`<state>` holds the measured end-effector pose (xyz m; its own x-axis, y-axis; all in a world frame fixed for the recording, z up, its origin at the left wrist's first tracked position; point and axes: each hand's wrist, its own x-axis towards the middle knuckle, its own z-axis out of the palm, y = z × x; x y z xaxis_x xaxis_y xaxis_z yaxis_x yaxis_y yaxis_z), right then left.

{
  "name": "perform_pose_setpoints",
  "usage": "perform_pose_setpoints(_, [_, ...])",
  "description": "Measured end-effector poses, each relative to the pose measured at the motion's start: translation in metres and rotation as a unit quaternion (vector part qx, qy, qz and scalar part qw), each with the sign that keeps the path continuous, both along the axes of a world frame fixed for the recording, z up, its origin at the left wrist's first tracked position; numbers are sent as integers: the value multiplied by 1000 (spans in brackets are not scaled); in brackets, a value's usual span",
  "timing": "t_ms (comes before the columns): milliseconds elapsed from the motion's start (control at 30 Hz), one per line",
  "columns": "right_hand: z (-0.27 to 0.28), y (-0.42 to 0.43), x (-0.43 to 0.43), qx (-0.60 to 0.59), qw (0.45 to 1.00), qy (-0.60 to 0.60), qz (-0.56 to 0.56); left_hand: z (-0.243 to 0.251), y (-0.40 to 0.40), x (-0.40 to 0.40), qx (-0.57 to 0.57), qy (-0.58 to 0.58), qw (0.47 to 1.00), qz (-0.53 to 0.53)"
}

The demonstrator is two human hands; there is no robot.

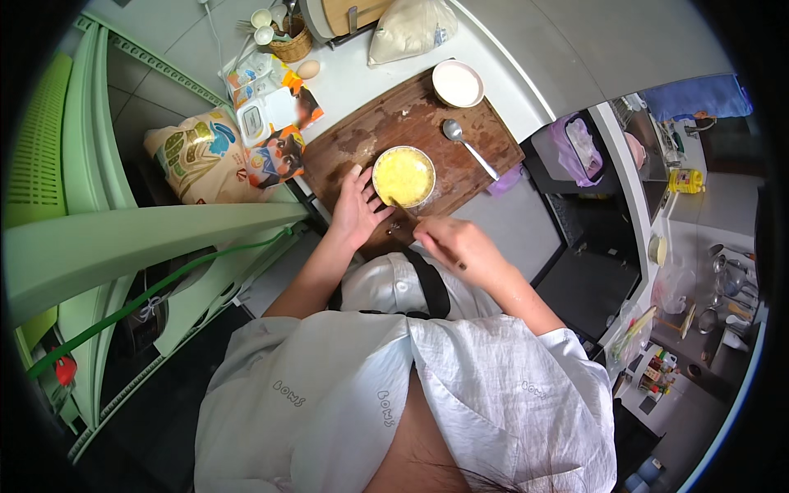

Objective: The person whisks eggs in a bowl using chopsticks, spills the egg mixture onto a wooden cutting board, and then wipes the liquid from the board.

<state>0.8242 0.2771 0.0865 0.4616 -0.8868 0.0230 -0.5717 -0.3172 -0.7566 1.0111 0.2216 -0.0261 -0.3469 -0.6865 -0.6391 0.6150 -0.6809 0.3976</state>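
A round bowl of yellow mixture (404, 177) stands on a wooden cutting board (351, 148). My left hand (359, 209) is beside its left rim, fingers apart and palm turned up; whether the fingertips touch the bowl is unclear. In my right hand (459, 246) is a thin utensil (402, 209), probably chopsticks, its tip at the bowl's lower edge. A metal spoon (470, 148) lies on the board to the right. Behind it, a bowl of white contents (458, 84) sits near the board's far corner.
An egg (308, 69), a pack of wipes (266, 117) and a wicker basket of utensils (291, 42) are at the back left. A large printed bag (200, 157) stands by the green shelf (154, 231). A plastic bag of pale contents (413, 29) lies behind the board.
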Motion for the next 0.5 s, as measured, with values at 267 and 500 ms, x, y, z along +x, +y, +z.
perform_pose_setpoints(267, [5, -1, -4, 9, 1000, -10, -19, -2, 1, -2, 3, 1, 1000, 8])
perform_pose_setpoints(500, [7, -3, -4, 23, 999, -17, -31, 2, 0, -2, 12, -11, 1000, 18])
